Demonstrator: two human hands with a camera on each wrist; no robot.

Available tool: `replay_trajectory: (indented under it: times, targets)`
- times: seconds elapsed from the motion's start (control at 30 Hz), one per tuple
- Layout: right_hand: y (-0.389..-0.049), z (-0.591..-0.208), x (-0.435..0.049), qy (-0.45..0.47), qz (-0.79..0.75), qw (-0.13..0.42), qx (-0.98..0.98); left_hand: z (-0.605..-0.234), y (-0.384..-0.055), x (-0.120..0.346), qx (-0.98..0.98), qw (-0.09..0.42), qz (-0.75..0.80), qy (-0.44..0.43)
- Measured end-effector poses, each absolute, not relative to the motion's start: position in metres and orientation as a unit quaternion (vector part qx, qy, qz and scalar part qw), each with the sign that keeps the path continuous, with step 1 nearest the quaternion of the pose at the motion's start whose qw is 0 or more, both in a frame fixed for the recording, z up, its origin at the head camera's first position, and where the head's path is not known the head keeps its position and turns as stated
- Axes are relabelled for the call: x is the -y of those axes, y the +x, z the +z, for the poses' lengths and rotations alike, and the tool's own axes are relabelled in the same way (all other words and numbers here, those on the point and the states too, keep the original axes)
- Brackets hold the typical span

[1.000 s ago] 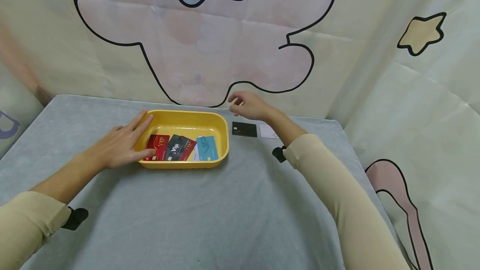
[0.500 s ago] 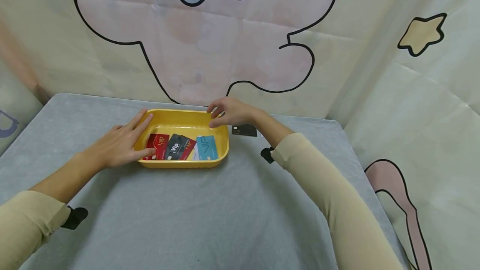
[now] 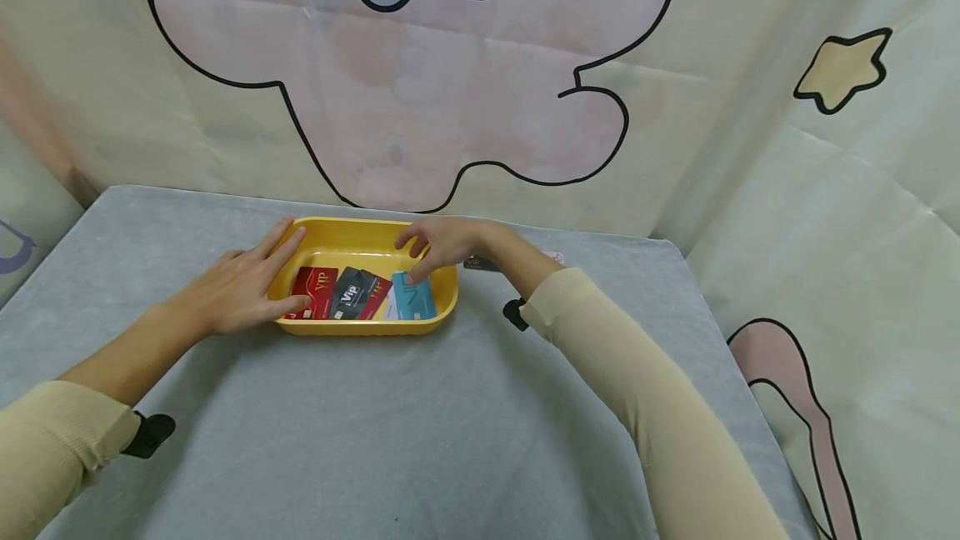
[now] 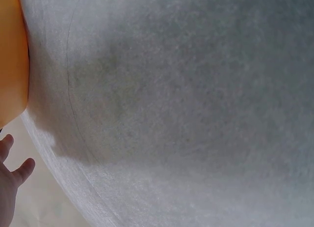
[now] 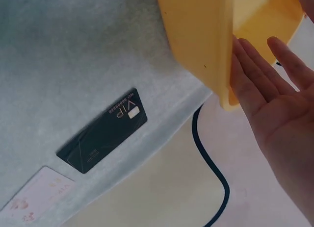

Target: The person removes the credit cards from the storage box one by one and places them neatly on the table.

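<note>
Beside the yellow tray (image 3: 360, 329), the right forearm (image 3: 525, 261) partly hides a black card (image 3: 478, 264).

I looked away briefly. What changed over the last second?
The right grip moved left and down in the head view, from beside the yellow tray to over it, its thumb now at the blue card; contact is unclear. The left grip stayed on the tray's left side; tray and cards stayed put.

"VIP" marks the red card (image 3: 318, 286) at the left thumb (image 3: 294, 305); "Vip", the dark card (image 3: 350, 295) past its tip. Right of the right fingers (image 5: 255, 82), a black card (image 5: 100, 134) and pale card (image 5: 38, 195) (fainter) read "VIP".
</note>
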State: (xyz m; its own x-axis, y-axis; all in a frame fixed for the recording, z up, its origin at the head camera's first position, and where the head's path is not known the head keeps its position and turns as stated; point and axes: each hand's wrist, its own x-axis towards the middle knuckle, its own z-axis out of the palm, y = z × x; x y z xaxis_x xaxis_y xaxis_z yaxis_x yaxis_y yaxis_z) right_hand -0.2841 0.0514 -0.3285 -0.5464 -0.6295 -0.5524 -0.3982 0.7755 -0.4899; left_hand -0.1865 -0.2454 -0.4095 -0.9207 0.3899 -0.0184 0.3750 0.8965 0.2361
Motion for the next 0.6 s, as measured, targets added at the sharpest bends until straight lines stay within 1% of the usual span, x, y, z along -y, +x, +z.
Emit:
replay_trajectory:
  times: [0.37,0.6]
  targets:
    - [-0.281,-0.343,-0.045,-0.278,-0.164,0.378,-0.868,-0.409,-0.187,0.245,-0.973,0.032,0.114,0.196]
    - [-0.283,-0.346,-0.038,-0.261,-0.141,0.378,-0.877,-0.409,-0.186,0.245,-0.973,0.033,0.116,0.195]
